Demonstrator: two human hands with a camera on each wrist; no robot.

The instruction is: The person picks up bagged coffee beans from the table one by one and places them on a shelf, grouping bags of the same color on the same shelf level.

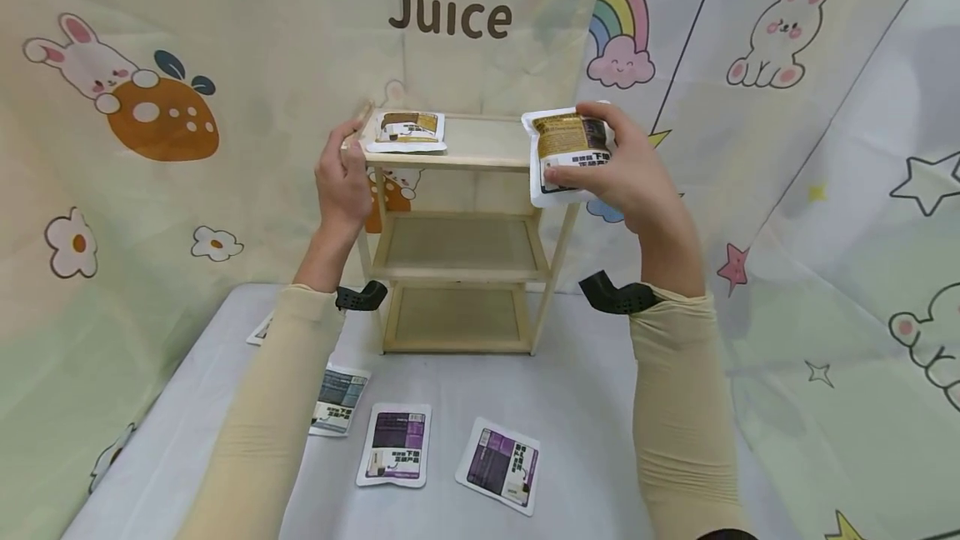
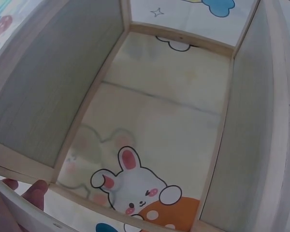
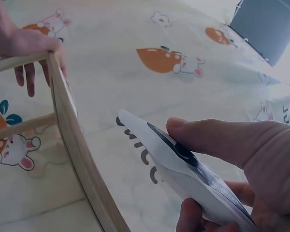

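My right hand (image 1: 637, 169) pinches a white pouch with a yellow-and-black label (image 1: 566, 144) between thumb and fingers, in front of the right end of the wooden shelf rack (image 1: 480, 161). From the right wrist, the pouch (image 3: 179, 169) shows edge-on. My left hand (image 1: 345, 177) grips the rack's top board at its left end; in the left wrist view its fingertips (image 2: 35, 193) appear at the frame, and in the right wrist view the hand (image 3: 31, 48) hangs over the edge. A second yellow-labelled pouch (image 1: 408, 132) lies flat on the top board, beside my left hand.
Two purple-labelled pouches (image 1: 393, 446) (image 1: 498, 467) lie on the white table (image 1: 585, 407) before the rack. A teal-labelled pouch (image 1: 339, 400) and another white pouch (image 1: 260, 330) are partly behind my left sleeve. A printed cloth (image 1: 285, 65) hangs behind the rack.
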